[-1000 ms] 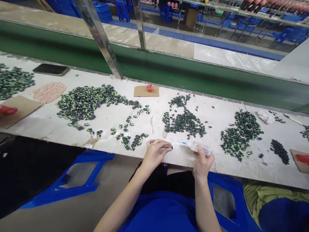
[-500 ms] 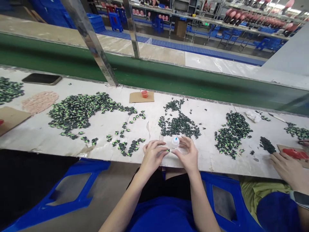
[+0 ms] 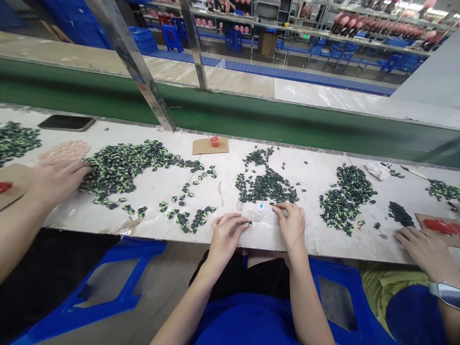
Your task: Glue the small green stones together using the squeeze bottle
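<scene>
1. Bottle, white with blue tip (image 3: pixel 260 211), stands upright on the table (image 3: pixel 309 215) between the two hands; perhaps it is put so to leave the fingers free and keep it within easy reach.
2. Left hand (image 3: pixel 224 233) grasps a small green-marked dark piece (image 3: pixel 249 223) between thumb and fingertips, just beside the bottle. Such a pinch at the edge probably suits so small a part and leaves most of it uncovered.
3. Right hand (image 3: pixel 293 225) has its thumb and index finger at a single dark piece (image 3: pixel 272 204), near the front of the dark heap (image 3: pixel 270 186). I cannot tell if it is gripped or only touched.
4. Green-marked heap (image 3: pixel 125 165) lies farther left, with loose pieces spread toward the left hand; maybe this separates two kinds of parts.
5. Red cup (image 3: pixel 214 142) rests on cardboard (image 3: pixel 201 146) at the far edge, likely to protect the table.
6. Co-workers' hands (image 3: pixel 426 249) are at both sides.
</scene>
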A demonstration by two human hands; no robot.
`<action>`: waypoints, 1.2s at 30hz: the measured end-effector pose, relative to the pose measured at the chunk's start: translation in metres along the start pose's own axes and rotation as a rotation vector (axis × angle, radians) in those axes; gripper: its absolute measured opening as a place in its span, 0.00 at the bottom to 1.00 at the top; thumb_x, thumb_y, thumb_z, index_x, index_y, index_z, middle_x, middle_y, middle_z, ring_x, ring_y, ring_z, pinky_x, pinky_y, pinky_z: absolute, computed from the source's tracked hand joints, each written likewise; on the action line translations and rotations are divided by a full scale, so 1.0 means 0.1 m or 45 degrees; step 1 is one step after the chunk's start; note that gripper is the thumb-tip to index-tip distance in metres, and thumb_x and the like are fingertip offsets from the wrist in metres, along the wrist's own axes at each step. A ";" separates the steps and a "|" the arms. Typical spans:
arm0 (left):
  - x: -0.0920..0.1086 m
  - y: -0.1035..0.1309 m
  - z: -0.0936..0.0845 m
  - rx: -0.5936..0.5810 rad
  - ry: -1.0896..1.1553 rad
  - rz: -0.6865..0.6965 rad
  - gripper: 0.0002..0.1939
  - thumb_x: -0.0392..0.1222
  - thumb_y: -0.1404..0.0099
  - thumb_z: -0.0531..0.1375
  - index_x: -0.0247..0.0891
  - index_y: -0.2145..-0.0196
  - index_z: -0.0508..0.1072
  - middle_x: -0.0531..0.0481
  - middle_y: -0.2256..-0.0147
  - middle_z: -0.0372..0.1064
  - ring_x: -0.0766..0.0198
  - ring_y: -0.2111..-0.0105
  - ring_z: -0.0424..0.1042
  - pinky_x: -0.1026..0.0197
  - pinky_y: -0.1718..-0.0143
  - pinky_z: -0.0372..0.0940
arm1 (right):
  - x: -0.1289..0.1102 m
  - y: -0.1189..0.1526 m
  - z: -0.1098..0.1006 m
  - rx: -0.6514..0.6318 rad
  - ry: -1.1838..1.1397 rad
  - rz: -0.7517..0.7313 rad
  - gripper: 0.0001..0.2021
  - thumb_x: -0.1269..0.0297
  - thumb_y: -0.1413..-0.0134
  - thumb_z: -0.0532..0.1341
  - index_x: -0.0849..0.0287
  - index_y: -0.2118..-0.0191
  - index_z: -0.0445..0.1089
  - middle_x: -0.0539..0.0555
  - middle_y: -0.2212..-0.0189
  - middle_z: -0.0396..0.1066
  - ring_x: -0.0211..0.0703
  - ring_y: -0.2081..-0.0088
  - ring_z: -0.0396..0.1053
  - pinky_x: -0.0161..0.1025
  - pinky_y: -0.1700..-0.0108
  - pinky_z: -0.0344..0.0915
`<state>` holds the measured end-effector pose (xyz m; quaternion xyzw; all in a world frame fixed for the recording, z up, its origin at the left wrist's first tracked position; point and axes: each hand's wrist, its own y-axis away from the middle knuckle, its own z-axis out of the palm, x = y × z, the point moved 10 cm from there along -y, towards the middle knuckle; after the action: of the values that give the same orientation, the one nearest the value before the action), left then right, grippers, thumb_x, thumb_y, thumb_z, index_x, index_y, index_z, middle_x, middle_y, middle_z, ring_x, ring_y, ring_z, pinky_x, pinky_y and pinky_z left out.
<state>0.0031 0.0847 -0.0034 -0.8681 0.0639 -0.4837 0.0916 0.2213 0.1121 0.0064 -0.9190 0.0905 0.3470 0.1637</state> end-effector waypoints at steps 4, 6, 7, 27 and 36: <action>0.07 0.05 -0.01 0.038 0.017 0.009 0.06 0.38 0.37 0.61 0.45 0.63 0.78 0.50 0.62 0.78 0.57 0.58 0.75 0.50 0.51 0.57 | -0.05 0.02 -0.03 -0.043 0.001 -0.015 0.08 0.62 0.45 0.60 0.57 0.71 0.74 0.58 0.69 0.72 0.54 0.62 0.63 0.48 0.59 0.61; 0.12 0.07 -0.01 0.049 0.001 0.030 0.06 0.38 0.36 0.61 0.44 0.63 0.78 0.50 0.63 0.78 0.57 0.58 0.74 0.51 0.51 0.57 | -0.09 0.09 -0.09 -0.033 -0.098 -0.003 0.08 0.61 0.45 0.59 0.57 0.70 0.73 0.58 0.69 0.73 0.54 0.61 0.65 0.49 0.58 0.63; 0.15 0.08 -0.01 0.051 -0.013 0.040 0.06 0.38 0.36 0.61 0.44 0.63 0.78 0.50 0.63 0.78 0.58 0.58 0.74 0.51 0.51 0.57 | -0.12 0.14 -0.12 -0.019 -0.174 0.009 0.09 0.59 0.45 0.59 0.57 0.70 0.72 0.58 0.68 0.73 0.53 0.60 0.65 0.48 0.58 0.63; 0.46 0.10 -0.03 0.022 0.122 0.160 0.09 0.34 0.35 0.59 0.43 0.64 0.78 0.50 0.66 0.78 0.57 0.59 0.72 0.51 0.54 0.62 | -0.44 0.69 -0.01 -0.050 -0.753 -0.050 0.05 0.63 0.43 0.61 0.57 0.67 0.70 0.54 0.68 0.74 0.43 0.63 0.74 0.41 0.59 0.72; 0.42 0.09 -0.04 0.000 0.410 -0.031 0.06 0.36 0.40 0.62 0.41 0.65 0.80 0.46 0.66 0.75 0.58 0.62 0.74 0.56 0.59 0.69 | -0.51 0.70 -0.10 0.073 -0.833 -0.288 0.04 0.72 0.44 0.61 0.57 0.67 0.69 0.53 0.69 0.73 0.42 0.64 0.74 0.39 0.63 0.73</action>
<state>0.0218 0.0674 0.0311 -0.7800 0.0674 -0.6177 0.0743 0.1693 0.0460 0.0307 -0.7584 -0.0596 0.6002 0.2471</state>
